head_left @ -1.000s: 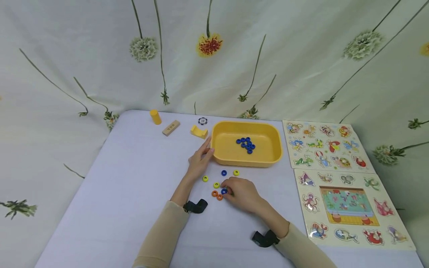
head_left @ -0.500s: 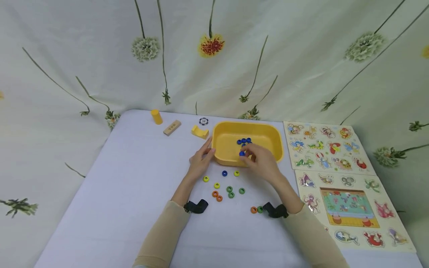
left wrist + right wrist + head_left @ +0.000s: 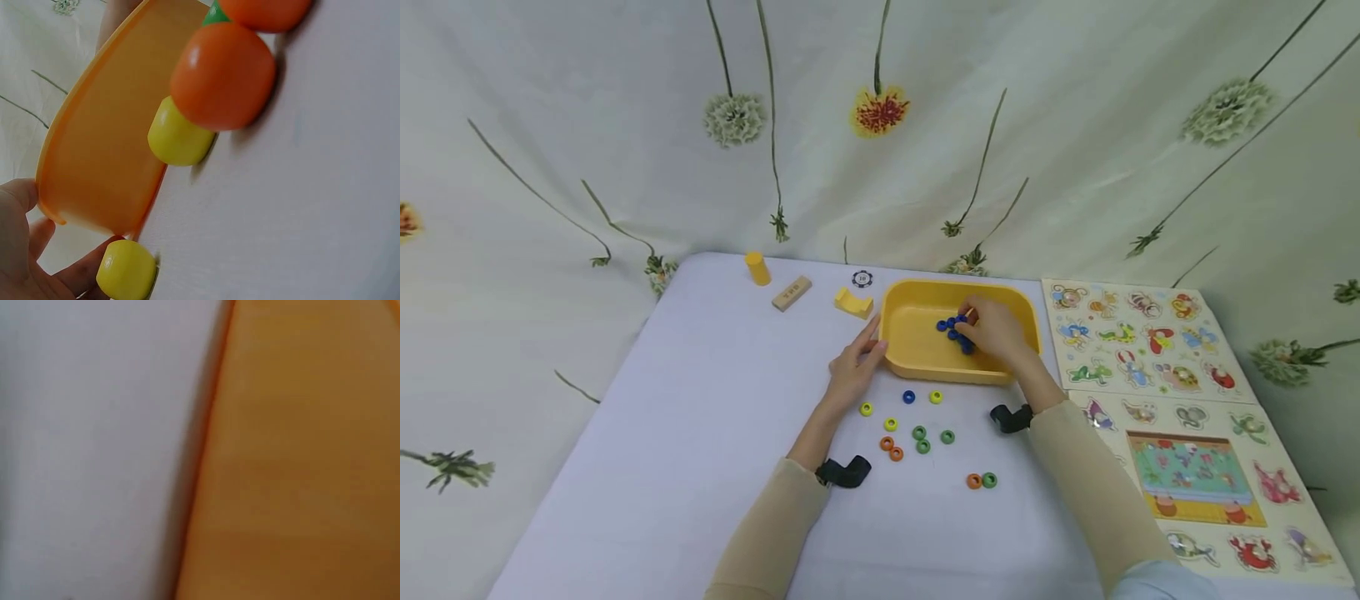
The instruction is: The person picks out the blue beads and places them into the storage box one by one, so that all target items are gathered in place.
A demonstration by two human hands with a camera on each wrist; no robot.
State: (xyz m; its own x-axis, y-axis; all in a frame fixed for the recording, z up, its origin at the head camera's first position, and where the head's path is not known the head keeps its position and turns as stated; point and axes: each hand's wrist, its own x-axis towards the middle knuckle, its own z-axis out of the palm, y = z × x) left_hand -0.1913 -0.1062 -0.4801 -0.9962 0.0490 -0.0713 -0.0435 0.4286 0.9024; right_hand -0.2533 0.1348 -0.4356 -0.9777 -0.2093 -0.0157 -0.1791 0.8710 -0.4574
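A yellow plastic tray [image 3: 925,374] stands at the back of the table with a cluster of blue beads [image 3: 952,335] inside. My left hand [image 3: 850,372] rests against the tray's left end, fingers extended along its wall; the left wrist view shows the fingertips at the tray's corner. My right hand [image 3: 997,332] reaches inside over the cluster, pinching a blue bead between thumb and finger, partly hidden by the hand. In front of the tray lie one blue bead [image 3: 909,397], yellow beads [image 3: 891,424], orange beads [image 3: 887,443] and green beads [image 3: 920,432].
A yellow cylinder [image 3: 757,268], a wooden block [image 3: 792,293], a yellow curved block [image 3: 853,302] and a round chip [image 3: 862,279] lie behind and left. Two picture puzzle boards, the upper board [image 3: 1120,335] and lower board [image 3: 1198,477], cover the table's right side. A floral curtain [image 3: 820,142] hangs behind.
My right hand has lifted a blue bead from the loose group and carried it into the tray, over the other blue beads. The left hand has stayed at the tray's left end.
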